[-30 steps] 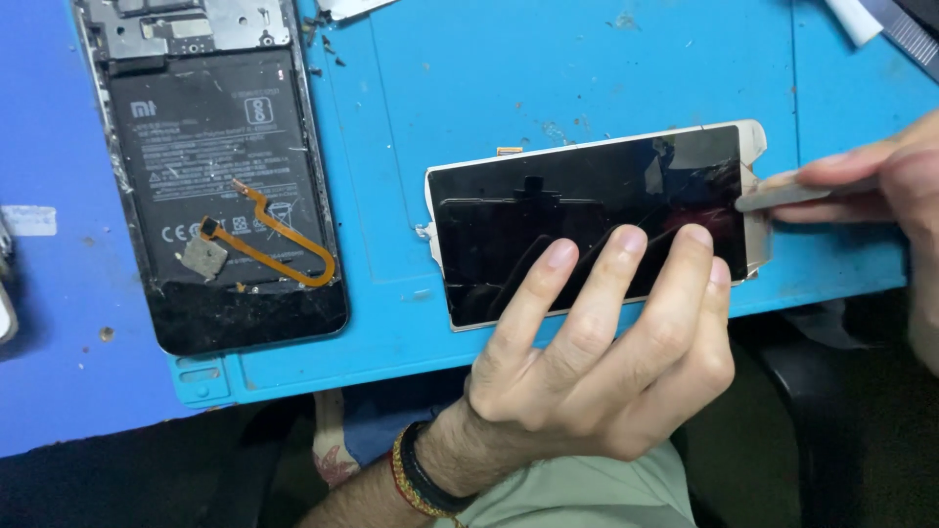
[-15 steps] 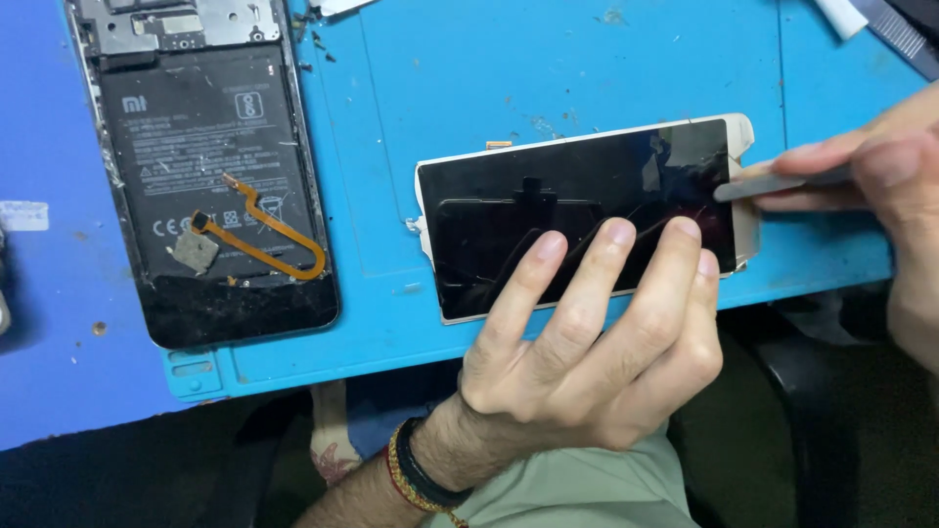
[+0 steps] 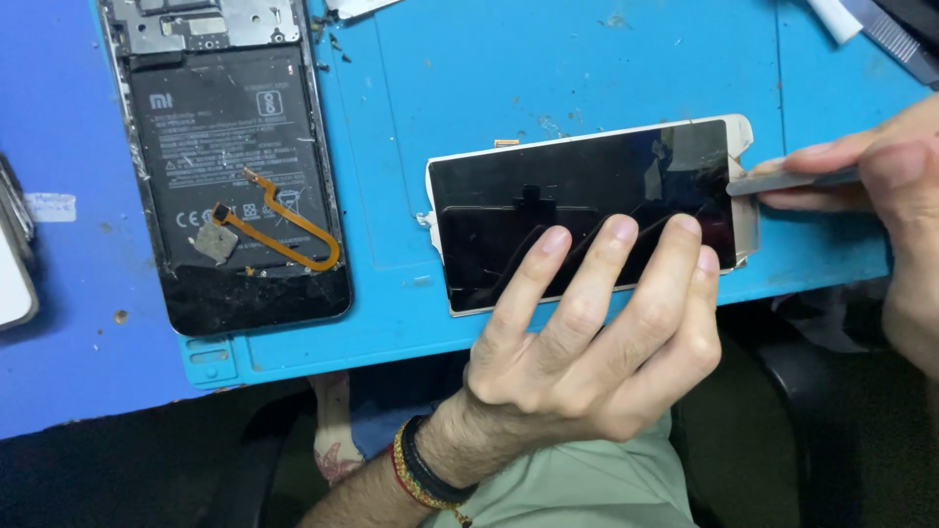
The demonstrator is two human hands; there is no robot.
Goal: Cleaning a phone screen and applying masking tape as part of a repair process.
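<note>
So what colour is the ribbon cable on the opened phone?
Orange flex cable, clearest in the head view.

A light-blue work mat point(image 3: 587, 59) covers a darker blue worktop point(image 3: 59, 372), its front edge giving way to a dark, shadowed floor point(image 3: 137, 479) beneath.

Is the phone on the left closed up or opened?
Opened. The phone lies with its back cover off: the black battery, an orange flex cable and the metal shield plate are exposed.
</note>
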